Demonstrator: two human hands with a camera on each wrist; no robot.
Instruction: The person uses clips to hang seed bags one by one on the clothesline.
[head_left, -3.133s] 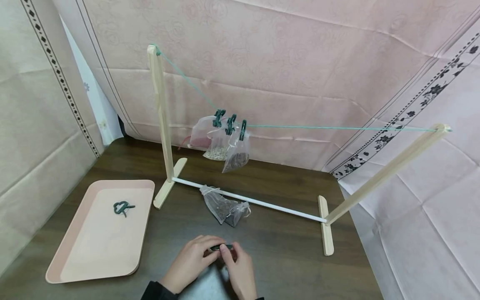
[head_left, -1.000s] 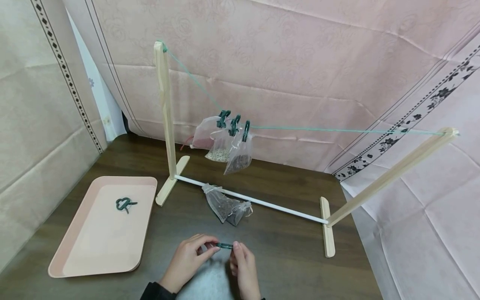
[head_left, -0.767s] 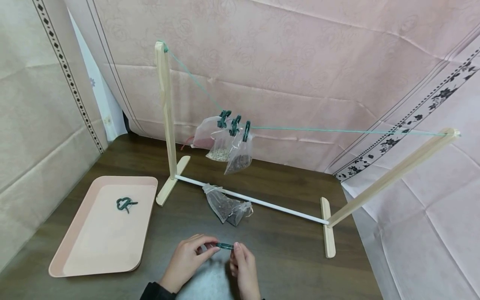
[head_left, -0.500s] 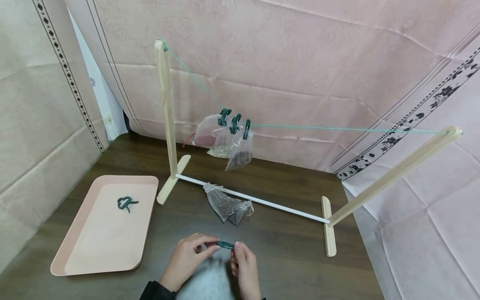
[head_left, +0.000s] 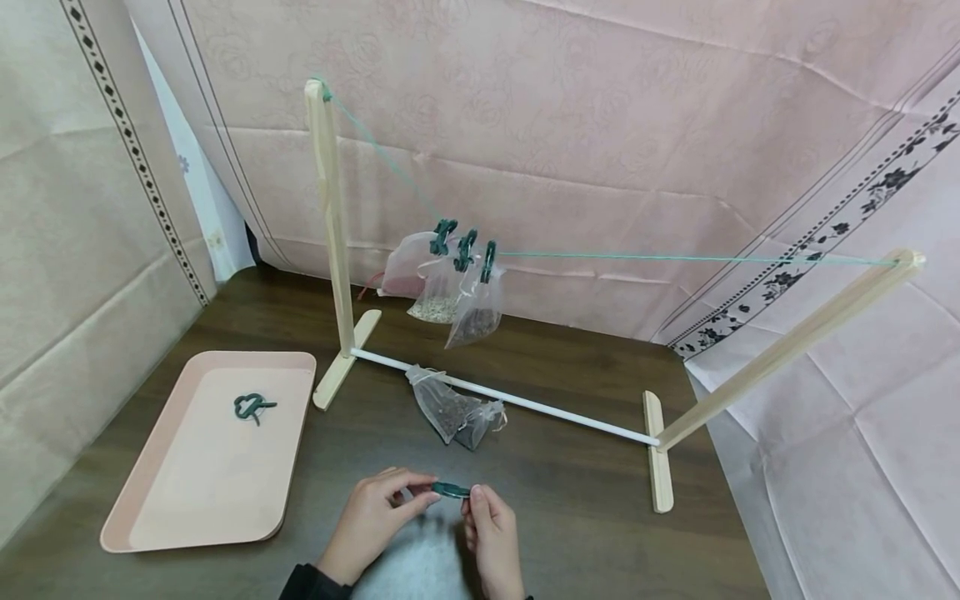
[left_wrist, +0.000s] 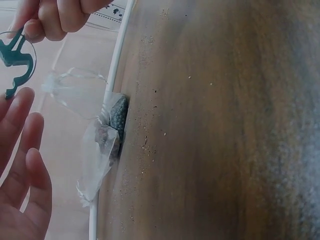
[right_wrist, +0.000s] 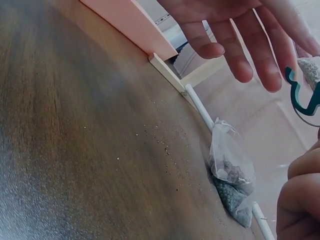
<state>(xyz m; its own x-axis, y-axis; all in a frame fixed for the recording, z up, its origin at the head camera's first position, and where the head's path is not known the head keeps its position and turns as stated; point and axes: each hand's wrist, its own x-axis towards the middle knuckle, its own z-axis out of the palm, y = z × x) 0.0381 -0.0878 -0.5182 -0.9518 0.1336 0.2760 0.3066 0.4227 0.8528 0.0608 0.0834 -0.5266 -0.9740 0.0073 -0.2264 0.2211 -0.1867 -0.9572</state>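
Note:
A dark green clothespin point(head_left: 452, 490) is held between both hands over the near part of the table. My left hand point(head_left: 378, 517) pinches its curved tip end with thumb and forefinger, the other fingers spread in the left wrist view. At the opposite end my right hand point(head_left: 491, 533) grips the handle between thumb and curled fingers. The clothespin's profile and thin wire spring point(left_wrist: 17, 57) show in the left wrist view. Just beyond the hands, two sheer drawstring bags point(head_left: 453, 408) with dark contents lie against the white rod point(head_left: 555, 412).
Three filled bags point(head_left: 476, 312) hang by green clothespins point(head_left: 465, 250) on a green line point(head_left: 675, 257) strung between wooden posts point(head_left: 330, 217). At left, a pink tray point(head_left: 187, 492) bears more green clothespins point(head_left: 253, 407). Small crumbs point(right_wrist: 165, 145) dot the table near the rod.
Since the oldest frame my hands have drawn slightly apart, exposing the clothespin between them. In the latest frames it has rolled a little, and the hanging bags have swayed left.

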